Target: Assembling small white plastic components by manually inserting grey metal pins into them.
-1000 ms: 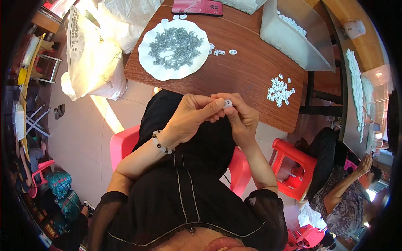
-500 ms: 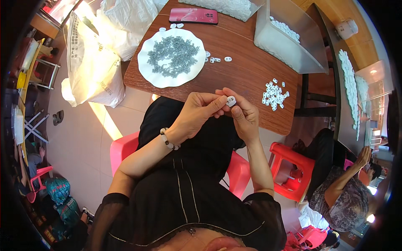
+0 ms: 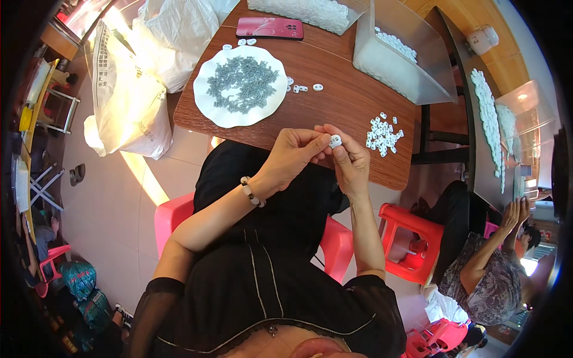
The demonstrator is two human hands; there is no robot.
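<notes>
A small white oval plastic piece with two holes, like a cord lock, is pinched between the fingers of both hands just off the table's near edge. My left hand grips it from the left with thumb and fingertips. From the right, my right hand closes on it with thumb and forefinger. Beyond the left hand, a white scalloped plate holds a heap of tiny grey spring-like pieces. To the right of my hands lies a loose pile of small white two-holed parts.
A pink phone lies at the far side of the brown table. Clear bins of white parts stand far right. White sacks are on the floor at left. A red stool and a co-worker are at right.
Both hands stay together on the white piece, which has turned a little between the fingers. The whole view has shifted slightly, and the co-worker's hands at right have moved.
</notes>
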